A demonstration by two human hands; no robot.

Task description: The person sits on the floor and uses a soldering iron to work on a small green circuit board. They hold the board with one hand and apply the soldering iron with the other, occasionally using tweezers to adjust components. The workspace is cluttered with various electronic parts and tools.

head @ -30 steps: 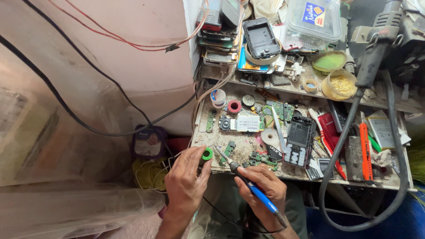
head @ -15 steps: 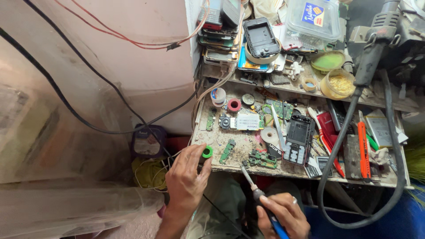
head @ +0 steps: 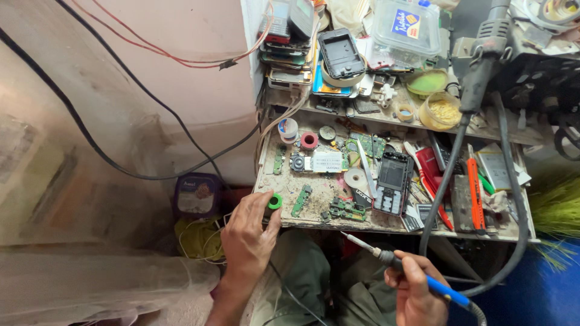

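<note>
Left hand: the left hand [head: 246,236] is laid at the front left corner of the cluttered wooden workbench [head: 314,214]; a small round green spool [head: 275,201] is pinched between its thumb and fingertips [head: 273,218], which are curled closed around it.
Green spool: it is seen at the bench edge, touching the fingertips, just left of a narrow green circuit board strip [head: 301,200].
Right hand: the right hand [head: 417,290] is closed in a full grip around a blue-handled soldering iron [head: 405,267], held below the bench front.
Soldering iron: its metal tip [head: 350,237] is pointed up and left, just under the bench edge, well apart from the spool.
Bench top: a black phone body with its back removed [head: 393,182] and a red tape roll [head: 309,140] are seen farther back.
Right side: a thick grey hose [head: 450,160] is hung down across the bench.
</note>
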